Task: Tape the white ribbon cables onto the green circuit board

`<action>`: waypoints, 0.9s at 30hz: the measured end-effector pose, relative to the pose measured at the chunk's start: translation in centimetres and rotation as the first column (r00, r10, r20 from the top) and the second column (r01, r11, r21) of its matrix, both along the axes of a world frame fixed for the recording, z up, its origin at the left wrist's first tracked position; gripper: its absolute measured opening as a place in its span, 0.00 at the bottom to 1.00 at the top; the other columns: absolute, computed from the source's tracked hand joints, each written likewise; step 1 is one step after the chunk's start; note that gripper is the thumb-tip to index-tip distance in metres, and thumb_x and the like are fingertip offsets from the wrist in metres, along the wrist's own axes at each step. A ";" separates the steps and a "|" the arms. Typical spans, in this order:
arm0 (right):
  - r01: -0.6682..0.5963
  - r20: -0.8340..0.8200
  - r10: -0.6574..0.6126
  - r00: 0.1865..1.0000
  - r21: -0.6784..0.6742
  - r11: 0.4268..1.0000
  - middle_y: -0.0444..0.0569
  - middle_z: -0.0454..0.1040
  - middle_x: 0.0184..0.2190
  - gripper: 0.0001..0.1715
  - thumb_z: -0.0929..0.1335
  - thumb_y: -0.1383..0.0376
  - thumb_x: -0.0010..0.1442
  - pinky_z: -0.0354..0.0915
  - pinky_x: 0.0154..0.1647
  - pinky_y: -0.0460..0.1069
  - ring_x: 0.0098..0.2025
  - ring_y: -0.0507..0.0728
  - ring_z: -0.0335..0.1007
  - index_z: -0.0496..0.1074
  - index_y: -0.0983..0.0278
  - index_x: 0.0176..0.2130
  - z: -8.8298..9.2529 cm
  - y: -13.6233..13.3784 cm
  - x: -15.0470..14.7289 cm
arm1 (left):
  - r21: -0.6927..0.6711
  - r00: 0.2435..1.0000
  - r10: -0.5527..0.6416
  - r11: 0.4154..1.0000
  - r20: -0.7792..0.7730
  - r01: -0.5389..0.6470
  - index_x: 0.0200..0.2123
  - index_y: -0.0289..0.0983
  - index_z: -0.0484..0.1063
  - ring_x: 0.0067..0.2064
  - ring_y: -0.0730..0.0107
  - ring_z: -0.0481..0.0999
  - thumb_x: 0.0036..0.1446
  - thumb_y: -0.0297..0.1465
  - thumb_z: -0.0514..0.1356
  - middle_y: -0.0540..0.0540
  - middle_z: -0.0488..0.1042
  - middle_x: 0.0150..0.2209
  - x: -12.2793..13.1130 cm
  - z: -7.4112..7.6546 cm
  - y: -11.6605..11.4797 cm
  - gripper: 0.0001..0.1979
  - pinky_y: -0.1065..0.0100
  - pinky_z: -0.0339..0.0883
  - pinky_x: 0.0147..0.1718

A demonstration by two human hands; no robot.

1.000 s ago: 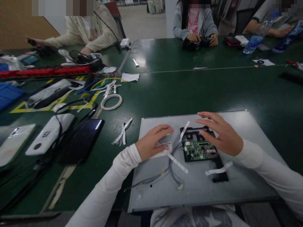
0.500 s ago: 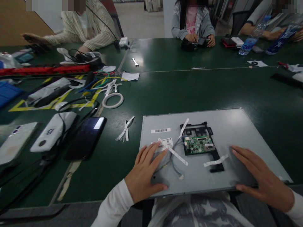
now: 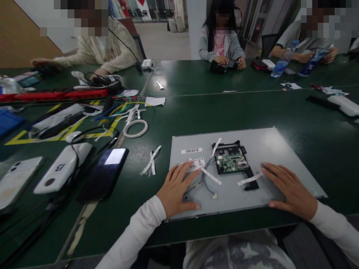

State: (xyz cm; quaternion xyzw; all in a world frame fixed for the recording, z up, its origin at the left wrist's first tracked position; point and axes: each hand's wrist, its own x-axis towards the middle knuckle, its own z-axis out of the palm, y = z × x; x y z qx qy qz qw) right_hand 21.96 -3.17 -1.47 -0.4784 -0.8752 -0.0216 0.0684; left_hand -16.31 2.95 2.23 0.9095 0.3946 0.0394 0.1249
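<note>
A flat grey metal panel (image 3: 266, 149), perhaps the back of a display, lies on the green table before me. My left hand (image 3: 178, 188) rests on its left part with fingers spread, the fingertips by a white label (image 3: 199, 162). On the panel's right part lies my right hand (image 3: 290, 190), fingers also apart and nothing held. Between the hands, a green circuit board (image 3: 231, 163) sits on a black plastic bracket (image 3: 253, 183). White tape strips (image 3: 211, 175) cross the panel and the bracket. Thin grey cables (image 3: 208, 188) run from the board and end in a white connector.
Left of the panel lie tape pieces (image 3: 152, 161), a tape roll (image 3: 135, 128), a dark phone (image 3: 103, 175), a white power bank (image 3: 63, 168) and a pale phone (image 3: 19, 179). A wrench (image 3: 160, 86) lies farther back. Several people sit across the table, near bottles (image 3: 282, 63).
The panel now lies farther from the table's front edge, with both hands still on it. My head view has tilted up, so more of the people shows.
</note>
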 end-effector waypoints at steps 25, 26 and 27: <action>0.095 0.012 -0.096 0.995 0.024 0.995 0.50 0.53 0.56 0.31 0.62 0.53 0.52 0.47 0.53 0.60 0.56 0.60 0.49 0.55 0.56 0.54 2.7 1.2 -3.7 | 0.221 0.995 0.096 0.971 -0.022 -0.089 0.54 0.52 0.51 0.58 0.47 0.42 0.52 0.44 0.49 0.44 0.41 0.60 1.6 0.7 2.2 0.25 0.41 0.34 0.50; 0.099 0.005 -0.099 0.995 0.030 0.995 0.50 0.55 0.55 0.30 0.62 0.54 0.52 0.46 0.53 0.60 0.56 0.60 0.49 0.55 0.57 0.54 2.7 1.2 -4.1 | 0.219 0.996 0.091 0.972 -0.024 -0.083 0.54 0.52 0.51 0.58 0.47 0.43 0.52 0.44 0.49 0.44 0.41 0.60 1.5 0.7 2.2 0.25 0.41 0.35 0.50; 0.104 -0.003 -0.104 0.995 0.040 0.994 0.50 0.56 0.55 0.30 0.62 0.54 0.52 0.46 0.54 0.60 0.55 0.59 0.50 0.56 0.58 0.54 2.7 1.1 -4.5 | 0.219 0.996 0.085 0.973 -0.027 -0.077 0.54 0.51 0.50 0.58 0.48 0.43 0.52 0.44 0.49 0.44 0.41 0.60 1.5 0.7 2.3 0.25 0.41 0.35 0.50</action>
